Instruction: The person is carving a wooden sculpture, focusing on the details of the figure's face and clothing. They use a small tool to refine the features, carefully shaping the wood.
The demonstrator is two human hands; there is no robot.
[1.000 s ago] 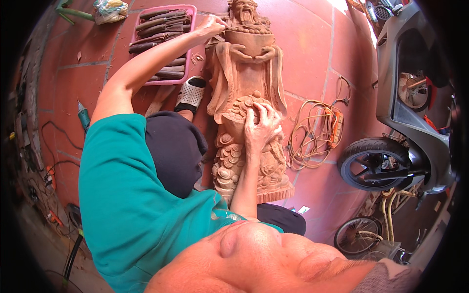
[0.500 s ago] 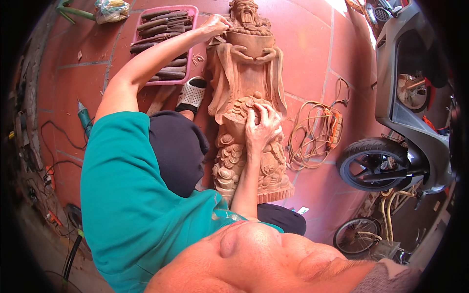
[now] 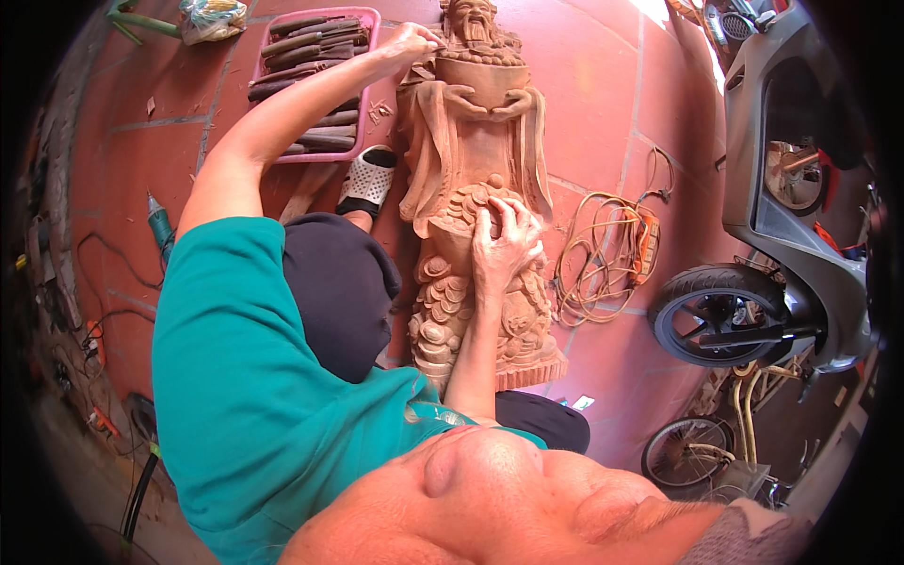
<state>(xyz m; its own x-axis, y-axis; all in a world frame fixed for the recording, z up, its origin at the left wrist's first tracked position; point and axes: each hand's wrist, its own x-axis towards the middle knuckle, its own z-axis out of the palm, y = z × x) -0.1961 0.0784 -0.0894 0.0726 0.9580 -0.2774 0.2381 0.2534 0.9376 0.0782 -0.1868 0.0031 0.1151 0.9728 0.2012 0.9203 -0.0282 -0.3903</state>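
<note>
Since half a second ago, the left hand (image 3: 411,42) has shifted slightly toward the top of the carved statue (image 3: 485,155), which lies on the floor (image 3: 593,113); these fingers are bent together, whether grasping something I cannot tell. The right hand (image 3: 507,240) rests its spread fingers on the statue's carved coins (image 3: 466,209), and a pink tray (image 3: 363,113) is left of the statue

Carved figure (image 3: 482,155) warm brown; tray (image 3: 364,113) pink; shirt (image 3: 254,377) teal; clog (image 3: 371,177) white (dotted dark); trousers (image 3: 339,292) dark, perhaps navy.
</note>
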